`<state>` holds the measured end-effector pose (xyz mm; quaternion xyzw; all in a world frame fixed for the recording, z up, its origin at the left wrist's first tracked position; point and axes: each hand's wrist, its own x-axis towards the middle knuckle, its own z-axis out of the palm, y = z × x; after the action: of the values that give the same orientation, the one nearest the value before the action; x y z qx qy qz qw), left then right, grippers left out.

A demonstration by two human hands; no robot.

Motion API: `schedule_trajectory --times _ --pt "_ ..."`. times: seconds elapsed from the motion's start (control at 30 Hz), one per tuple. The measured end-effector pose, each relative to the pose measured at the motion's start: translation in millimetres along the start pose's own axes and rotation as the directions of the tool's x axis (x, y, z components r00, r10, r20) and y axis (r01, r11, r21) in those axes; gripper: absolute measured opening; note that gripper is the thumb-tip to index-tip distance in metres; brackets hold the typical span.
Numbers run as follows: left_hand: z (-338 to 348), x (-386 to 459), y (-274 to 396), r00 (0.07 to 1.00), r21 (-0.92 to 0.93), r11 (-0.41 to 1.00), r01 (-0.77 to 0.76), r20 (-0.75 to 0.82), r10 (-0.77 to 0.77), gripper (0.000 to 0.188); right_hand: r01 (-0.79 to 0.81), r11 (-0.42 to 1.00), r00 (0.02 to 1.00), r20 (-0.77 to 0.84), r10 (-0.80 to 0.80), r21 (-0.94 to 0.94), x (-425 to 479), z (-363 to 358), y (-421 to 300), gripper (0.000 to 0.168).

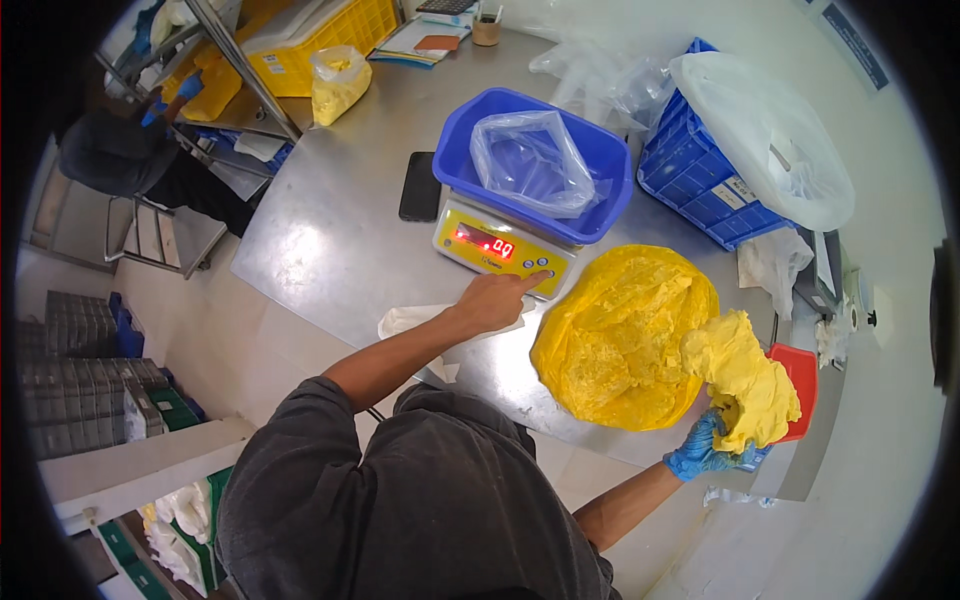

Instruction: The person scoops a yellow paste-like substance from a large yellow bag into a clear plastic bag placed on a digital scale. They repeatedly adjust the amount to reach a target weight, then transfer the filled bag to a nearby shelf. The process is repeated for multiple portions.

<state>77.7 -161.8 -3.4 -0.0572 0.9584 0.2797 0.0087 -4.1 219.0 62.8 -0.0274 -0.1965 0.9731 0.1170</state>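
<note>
My bare left hand rests its extended index finger on a button at the right of the yellow front panel of a digital scale; its other fingers are curled and hold nothing. The scale's display glows with red digits. On the scale sits a blue plastic tub with an open clear plastic bag inside. My right hand, in a blue glove, grips a large lump of soft yellow dough-like material from below. Beside the scale, a yellow plastic bag lies spread open, smeared with the same material.
A black smartphone lies left of the tub. At the right are a blue crate with a plastic liner and a red container. A filled bag stands at the far left edge. Beyond, a co-worker stands by a rack.
</note>
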Motion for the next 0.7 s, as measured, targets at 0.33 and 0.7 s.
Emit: schedule_trajectory --times 0.33,0.7 --pt "-127 118 -105 0.880 0.169 0.985 0.042 -0.473 0.043 0.028 -0.090 0.992 0.949 0.309 0.059 0.085 14 13 -12 0.064" --pt "-334 132 15 0.971 0.112 0.991 -0.070 -0.219 0.093 0.047 -0.054 0.997 0.902 0.431 0.025 0.057 -7 64 12 0.057"
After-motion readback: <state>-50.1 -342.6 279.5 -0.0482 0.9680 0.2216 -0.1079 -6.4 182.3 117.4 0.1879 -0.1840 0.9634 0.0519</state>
